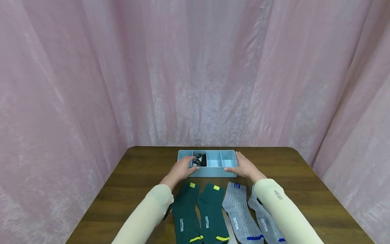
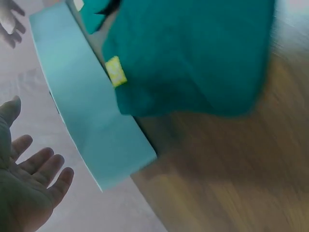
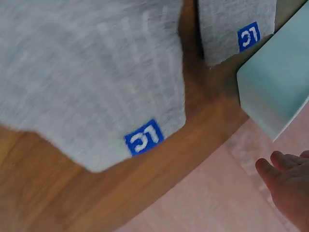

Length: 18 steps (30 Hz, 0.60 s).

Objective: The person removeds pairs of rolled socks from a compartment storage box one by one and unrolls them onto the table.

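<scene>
A light blue divided box (image 1: 213,172) stands toward the far edge of the table, with several compartments in a row. Inside one of them sits a black-and-white patterned bundle (image 1: 198,160). My left hand (image 1: 181,168) is over the box's left end, its fingers spread and slightly bent, holding nothing. At the right end, my right hand (image 1: 245,167) has its thumb by the front wall and its fingers along the side. Nearer to me lie two dark green socks (image 1: 210,211) with yellow tags, and two grey ribbed socks (image 1: 240,211) with blue tags, one partly hidden by my right sleeve.
The brown wooden table (image 1: 146,169) has rounded far corners. Pink curtains (image 1: 195,84) hang behind it and on both sides. Part of a pale grey item (image 1: 229,226) shows between the green and grey socks.
</scene>
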Tool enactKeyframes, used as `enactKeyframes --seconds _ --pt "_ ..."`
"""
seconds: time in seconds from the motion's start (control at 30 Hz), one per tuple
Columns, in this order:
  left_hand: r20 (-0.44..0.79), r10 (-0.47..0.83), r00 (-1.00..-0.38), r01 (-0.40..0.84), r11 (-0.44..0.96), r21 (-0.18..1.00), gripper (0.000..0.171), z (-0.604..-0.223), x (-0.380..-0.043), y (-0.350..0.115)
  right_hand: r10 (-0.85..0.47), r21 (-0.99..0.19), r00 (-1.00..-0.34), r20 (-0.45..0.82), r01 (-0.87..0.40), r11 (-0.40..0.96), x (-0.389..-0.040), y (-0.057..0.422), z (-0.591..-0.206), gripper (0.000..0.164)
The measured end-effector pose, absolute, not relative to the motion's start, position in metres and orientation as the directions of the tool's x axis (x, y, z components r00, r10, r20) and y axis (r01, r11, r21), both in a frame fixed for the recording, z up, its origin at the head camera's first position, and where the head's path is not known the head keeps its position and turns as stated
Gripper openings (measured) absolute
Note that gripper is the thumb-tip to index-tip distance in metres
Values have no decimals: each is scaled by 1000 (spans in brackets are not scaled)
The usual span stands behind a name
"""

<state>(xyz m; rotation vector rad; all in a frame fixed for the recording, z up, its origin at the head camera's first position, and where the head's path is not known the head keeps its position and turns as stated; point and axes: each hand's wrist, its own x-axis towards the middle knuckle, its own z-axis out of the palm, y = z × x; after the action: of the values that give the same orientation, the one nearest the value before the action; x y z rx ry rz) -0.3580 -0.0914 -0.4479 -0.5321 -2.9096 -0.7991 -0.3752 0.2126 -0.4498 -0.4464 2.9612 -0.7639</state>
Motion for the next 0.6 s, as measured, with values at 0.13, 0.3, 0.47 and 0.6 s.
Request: enactKeyframes --seconds 0.13,0.3,0.47,0.6 --pt "151 248 -957 289 766 573 59 -445 -368 -76 -258 -525 -966 -21 -209 825 -380 206 -451 116" --pt "125 133 -983 183 713 677 60 -444 -376 -63 -226 -569 -973 -44 -161 806 -380 201 -458 115" --pt "124 51 -991 127 651 748 62 -449 -379 -55 -176 -540 -982 -74 -109 835 -376 203 -468 108" --pt "123 -3 -992 96 607 789 61 -456 -378 -48 -148 -536 -987 -68 -89 840 -373 202 -471 104"
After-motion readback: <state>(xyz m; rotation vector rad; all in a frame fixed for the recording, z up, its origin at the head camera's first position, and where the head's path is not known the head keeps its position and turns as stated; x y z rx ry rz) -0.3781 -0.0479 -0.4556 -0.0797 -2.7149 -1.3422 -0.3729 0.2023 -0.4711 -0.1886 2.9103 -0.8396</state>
